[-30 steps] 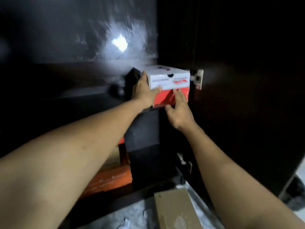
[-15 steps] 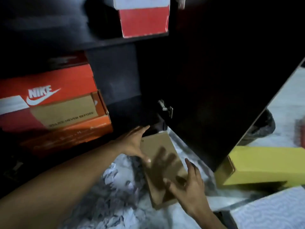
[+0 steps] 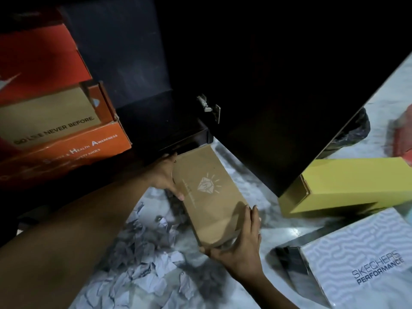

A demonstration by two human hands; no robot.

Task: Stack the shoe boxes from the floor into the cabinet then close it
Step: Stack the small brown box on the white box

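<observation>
Marble floor (image 3: pixel 278 230), dark wooden cabinet (image 3: pixel 278 85) open: orange cardboard boxes (image 3: pixel 66 148) shelved left; left hand (image 3: pixel 166 175) and right hand (image 3: pixel 240 248) grip flat brown cardboard box (image 3: pixel 209 192); yellow box (image 3: pixel 345 184), white patterned box (image 3: pixel 367 259) wait right.

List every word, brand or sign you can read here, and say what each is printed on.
"SKECHERS PERFORMANCE": on the white box.
"NEVER BEFORE.": on the tan front of the red box; the words before it are blurred.
"HEALTH AWARENESS": on the orange box beneath it; the other lettering is blurred.
Diamond emblem, no readable words: on the brown box; the small line beside it is unreadable.
</observation>
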